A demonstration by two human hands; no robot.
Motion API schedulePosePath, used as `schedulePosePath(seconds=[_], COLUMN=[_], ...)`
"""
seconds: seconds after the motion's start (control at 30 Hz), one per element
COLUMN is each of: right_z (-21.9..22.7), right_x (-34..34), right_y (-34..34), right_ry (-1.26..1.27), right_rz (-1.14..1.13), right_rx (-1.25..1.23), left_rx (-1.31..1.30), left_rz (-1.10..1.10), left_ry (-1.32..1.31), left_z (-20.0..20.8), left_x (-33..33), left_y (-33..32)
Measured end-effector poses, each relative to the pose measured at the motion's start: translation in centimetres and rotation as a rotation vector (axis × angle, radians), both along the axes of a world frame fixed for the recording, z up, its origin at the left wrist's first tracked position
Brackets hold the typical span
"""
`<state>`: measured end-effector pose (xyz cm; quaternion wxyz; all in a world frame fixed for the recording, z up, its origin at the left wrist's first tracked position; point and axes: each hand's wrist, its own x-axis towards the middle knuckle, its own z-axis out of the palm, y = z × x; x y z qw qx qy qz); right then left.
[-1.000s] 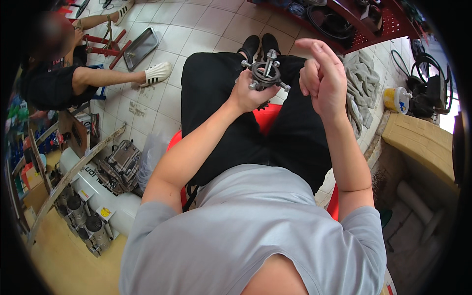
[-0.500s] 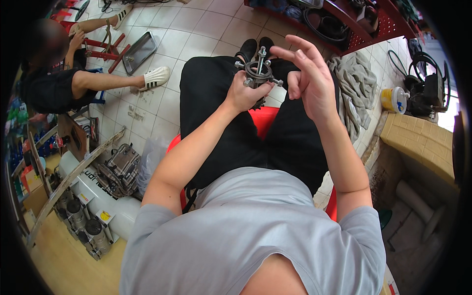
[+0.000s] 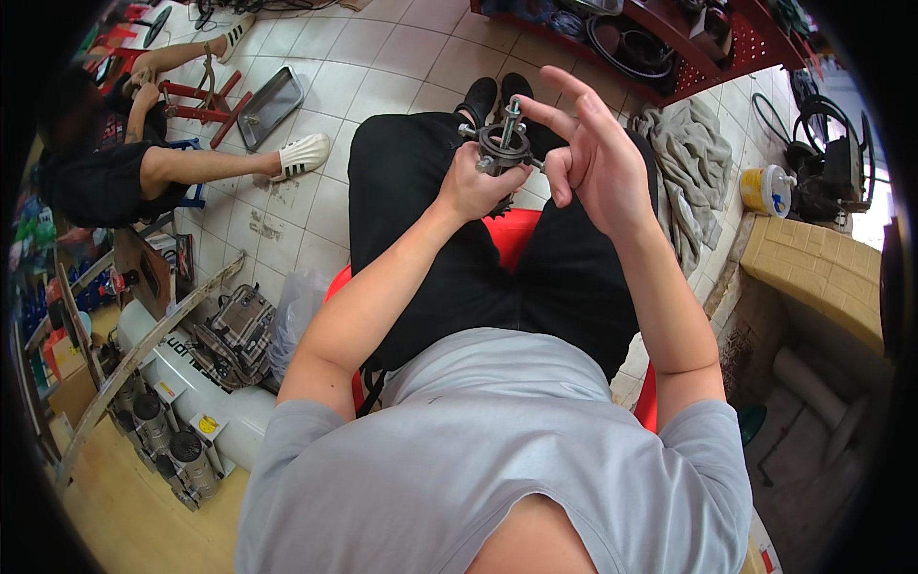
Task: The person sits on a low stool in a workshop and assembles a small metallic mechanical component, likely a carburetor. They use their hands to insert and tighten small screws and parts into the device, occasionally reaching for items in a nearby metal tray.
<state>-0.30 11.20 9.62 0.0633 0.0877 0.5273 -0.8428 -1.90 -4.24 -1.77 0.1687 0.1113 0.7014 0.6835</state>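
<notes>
Ring-shaped metal fitting point(image 3: 503, 156), dark and set with projecting bolts, shown raised over the gap between the black-trousered thighs point(image 3: 411, 239), near the front edge of the red seat point(image 3: 512, 234). The left grip point(image 3: 473, 187), a bare hand, is wrapped around the fitting from below and the left. The right grip point(image 3: 607, 167) is free of any load, its fingers spread and its thumb apart; one fingertip lies at the head of the upright bolt point(image 3: 513, 117), though contact cannot be confirmed. The step in hand appears to be adjusting or checking this bolt by finger while the left side steadies the work. The next move would seem to call for a firm left hold and a light, well-aligned pinch on the bolt. Hidden from view are the left palm and most of the fitting's underside, where only a dark toothed edge point(image 3: 503, 206) emerges; the bolt's seating and the ring's far side are too small to judge. Farther out, a grey cloth point(image 3: 684, 153) lies crumpled on the tiled floor point(image 3: 368, 53), and a seated co-worker point(image 3: 105, 177) is partly lost in the dark left rim.
</notes>
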Motion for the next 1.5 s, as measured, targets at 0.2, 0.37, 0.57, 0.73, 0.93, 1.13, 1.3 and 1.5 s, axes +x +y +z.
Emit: schedulePosePath(seconds=[0.2,0.37,0.57,0.73,0.93,1.13,1.3,1.5], right_z=[-1.1,0.2,-1.9,-0.7,-1.6,-0.3,-1.3,-1.1], right_x=[-0.8,-0.2,-0.8,-0.1,-0.3,0.2,-0.4,-0.1], right_y=[1.8,-0.1,2.2,0.3,2.0,0.5,2.0,0.9], right_ry=[-0.01,-0.075,0.04,-0.065,0.039,-0.046,-0.038,-0.008], right_rz=[0.085,0.03,0.116,0.052,0.16,0.119,0.155,0.119], right_rx=[0.026,0.033,-0.042,-0.054,0.038,0.01,0.022,0.109], left_rx=[-0.002,-0.043,0.11,0.035,0.079,0.061,0.105,0.044], left_rz=[-0.023,-0.043,0.024,0.002,0.038,0.027,0.033,-0.002], left_ry=[-0.019,-0.016,-0.054,-0.017,-0.07,-0.069,-0.085,-0.018], left_z=[-0.2,0.0,-0.4,0.1,-0.2,0.2,-0.4,-0.3], left_x=[-0.7,-0.3,-0.4,-0.3,-0.4,0.1,-0.3,-0.2], left_y=[-0.4,-0.4,-0.1,-0.1,-0.2,0.1,-0.1,0.0])
